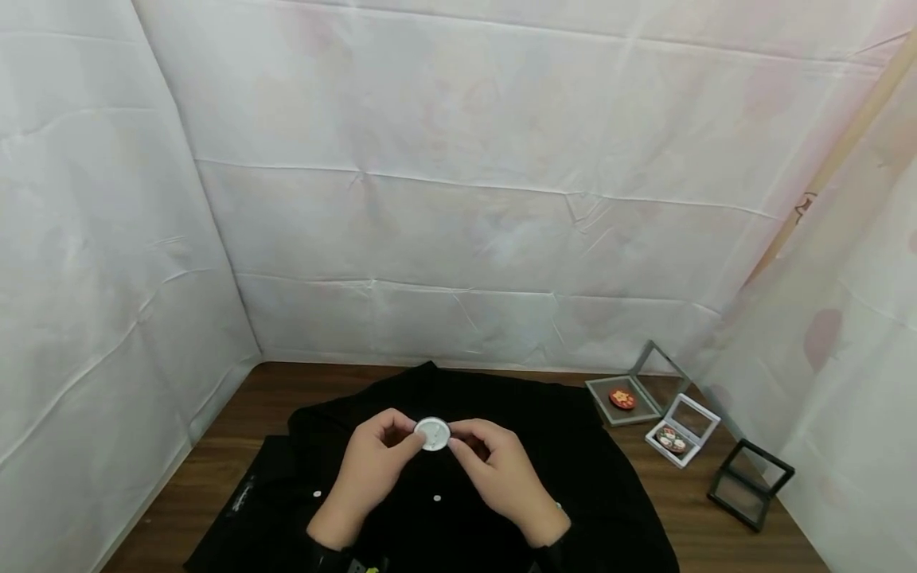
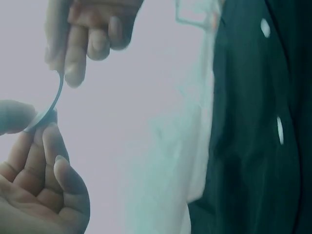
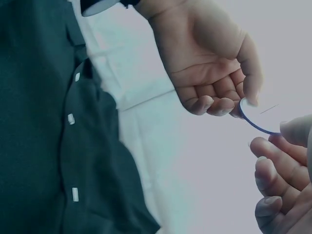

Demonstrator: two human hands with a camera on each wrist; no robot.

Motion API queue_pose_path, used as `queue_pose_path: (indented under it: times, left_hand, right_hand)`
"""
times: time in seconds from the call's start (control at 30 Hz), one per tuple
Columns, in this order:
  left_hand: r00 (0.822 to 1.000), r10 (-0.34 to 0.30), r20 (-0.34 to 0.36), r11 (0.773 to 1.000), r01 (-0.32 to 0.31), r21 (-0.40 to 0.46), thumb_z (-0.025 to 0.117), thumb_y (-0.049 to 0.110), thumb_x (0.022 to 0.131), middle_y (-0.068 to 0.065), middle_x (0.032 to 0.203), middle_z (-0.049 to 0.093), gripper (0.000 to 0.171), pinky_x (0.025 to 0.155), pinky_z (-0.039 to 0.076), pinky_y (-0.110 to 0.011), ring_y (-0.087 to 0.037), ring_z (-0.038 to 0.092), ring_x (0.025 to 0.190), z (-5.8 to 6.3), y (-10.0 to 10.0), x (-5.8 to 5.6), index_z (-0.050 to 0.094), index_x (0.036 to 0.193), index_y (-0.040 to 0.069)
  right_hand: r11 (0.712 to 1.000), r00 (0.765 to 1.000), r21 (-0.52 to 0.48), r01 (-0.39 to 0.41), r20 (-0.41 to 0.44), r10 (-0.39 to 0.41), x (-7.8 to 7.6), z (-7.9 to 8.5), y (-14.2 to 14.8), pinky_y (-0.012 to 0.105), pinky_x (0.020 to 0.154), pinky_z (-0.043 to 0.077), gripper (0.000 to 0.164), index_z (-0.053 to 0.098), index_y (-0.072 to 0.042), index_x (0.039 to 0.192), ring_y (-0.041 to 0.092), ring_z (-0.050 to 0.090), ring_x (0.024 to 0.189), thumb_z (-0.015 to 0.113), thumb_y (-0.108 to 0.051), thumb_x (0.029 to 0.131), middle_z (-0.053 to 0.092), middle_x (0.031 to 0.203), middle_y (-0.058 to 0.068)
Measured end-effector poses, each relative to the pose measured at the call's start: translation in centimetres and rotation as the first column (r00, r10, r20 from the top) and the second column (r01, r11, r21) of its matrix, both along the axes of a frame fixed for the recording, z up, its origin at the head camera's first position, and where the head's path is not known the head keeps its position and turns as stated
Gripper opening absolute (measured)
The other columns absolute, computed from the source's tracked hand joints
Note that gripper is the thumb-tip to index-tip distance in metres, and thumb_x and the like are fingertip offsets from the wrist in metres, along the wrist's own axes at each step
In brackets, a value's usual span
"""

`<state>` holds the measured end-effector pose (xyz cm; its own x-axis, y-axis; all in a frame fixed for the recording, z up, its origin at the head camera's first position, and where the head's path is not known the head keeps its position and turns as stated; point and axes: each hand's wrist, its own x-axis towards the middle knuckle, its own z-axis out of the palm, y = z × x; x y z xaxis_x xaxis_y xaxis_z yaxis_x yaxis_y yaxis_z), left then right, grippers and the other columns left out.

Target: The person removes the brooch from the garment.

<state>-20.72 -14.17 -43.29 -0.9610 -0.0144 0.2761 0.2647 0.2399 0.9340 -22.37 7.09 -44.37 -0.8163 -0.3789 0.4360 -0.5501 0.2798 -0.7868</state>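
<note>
Above a black shirt point(image 1: 559, 422) laid on the table, my two hands hold a round badge point(image 1: 433, 434) between them. Its white back faces up, and the right wrist view shows a thin pin point(image 3: 269, 108) standing out from it. With thumb and fingers my left hand point(image 1: 372, 465) pinches the badge's left edge. On the opposite edge, thumb and fingertips of my right hand point(image 1: 503, 469) pinch it too. Seen side-on in the left wrist view, the badge point(image 2: 50, 108) is a thin curved disc. White buttons point(image 1: 437, 498) show on the shirt beneath.
At the table's back right, an open grey frame box point(image 1: 602, 389) holds a red round badge. Close by, an open white box point(image 1: 684, 450) contains a patterned round piece, and a black box point(image 1: 752, 485) stands open. White cloth walls point(image 1: 458, 239) surround the wooden table point(image 1: 179, 485).
</note>
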Motion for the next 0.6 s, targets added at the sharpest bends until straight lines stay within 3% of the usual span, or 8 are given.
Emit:
queue_pose_path:
  times: [0.17, 0.33, 0.6]
  left_hand:
    - [1.000, -0.013, -0.023, 0.997, 0.015, 0.074, 0.079, 0.009, 0.090, -0.002, 0.085, 0.069, 0.009, 0.068, 0.055, -0.028, -0.018, 0.065, 0.077, 1.0, 1.7, 1.6, 0.072, 0.085, 0.012]
    - [0.998, -0.065, 0.005, 0.992, 0.064, 0.107, 0.079, 0.012, 0.091, -0.003, 0.086, 0.070, 0.010, 0.070, 0.057, -0.029, -0.019, 0.067, 0.077, 1.1, 2.9, 2.3, 0.072, 0.084, 0.012]
    - [0.994, -0.104, -0.018, 0.993, 0.105, 0.054, 0.076, 0.016, 0.095, 0.000, 0.086, 0.071, 0.007, 0.068, 0.057, -0.030, -0.017, 0.067, 0.076, 1.3, 3.3, 2.9, 0.074, 0.088, 0.017]
  right_hand:
    - [0.999, 0.996, -0.053, -0.008, -0.087, 0.004, 1.1, 0.9, 1.0, 0.025, 0.060, 0.052, 0.014, 0.074, -0.024, 0.114, 0.009, 0.057, 0.069, 0.067, -0.020, 0.103, 0.068, 0.091, -0.009]
    - [0.995, 0.986, -0.093, -0.039, -0.166, 0.024, 1.8, 1.3, 1.8, 0.024, 0.055, 0.050, 0.017, 0.074, -0.020, 0.114, 0.007, 0.055, 0.066, 0.067, -0.011, 0.102, 0.066, 0.088, -0.008]
    - [0.987, 0.981, -0.135, -0.091, -0.181, 0.066, 2.2, 1.8, 2.9, 0.028, 0.055, 0.052, 0.021, 0.074, -0.016, 0.114, 0.009, 0.057, 0.066, 0.066, -0.002, 0.100, 0.066, 0.084, -0.001]
